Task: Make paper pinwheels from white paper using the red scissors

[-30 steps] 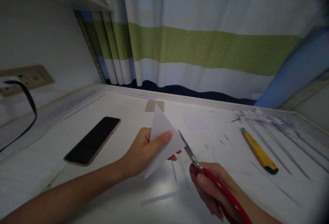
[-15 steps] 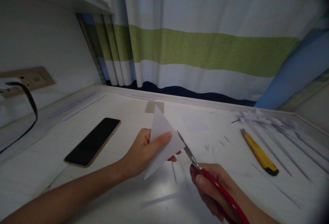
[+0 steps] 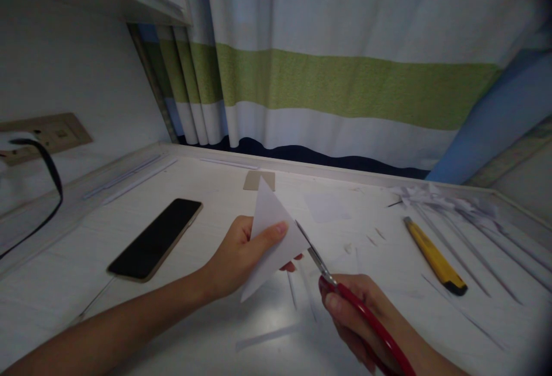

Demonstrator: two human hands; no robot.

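The left hand [image 3: 241, 255] grips a white paper triangle [image 3: 271, 244], thumb flat on its face and fingers behind, holding it above the middle of the bench [image 3: 207, 330] with one point up. The right hand [image 3: 362, 307] is closed around the red handles of the scissors [image 3: 318, 258], whose blades reach up to the triangle's right corner; whether they are cutting into it, I cannot tell.

Beneath and beside the hands, thin white strips [image 3: 267, 337] lie on the bench. Beyond the triangle, a beige square [image 3: 252, 180] sits near the back edge, with a pale paper square [image 3: 330, 208] to its right. Left of the left hand lies a dark-screened phone [image 3: 157, 238]. Right of the scissors is a yellow cutter [image 3: 433, 254], and beyond it, toward the back right corner, crumpled white paper [image 3: 444, 196] with long thin sticks [image 3: 459, 249] pointing toward the near edge. More narrow white pieces [image 3: 142, 180] lie along the left edge. A striped curtain [image 3: 345, 83] hangs behind the back edge.
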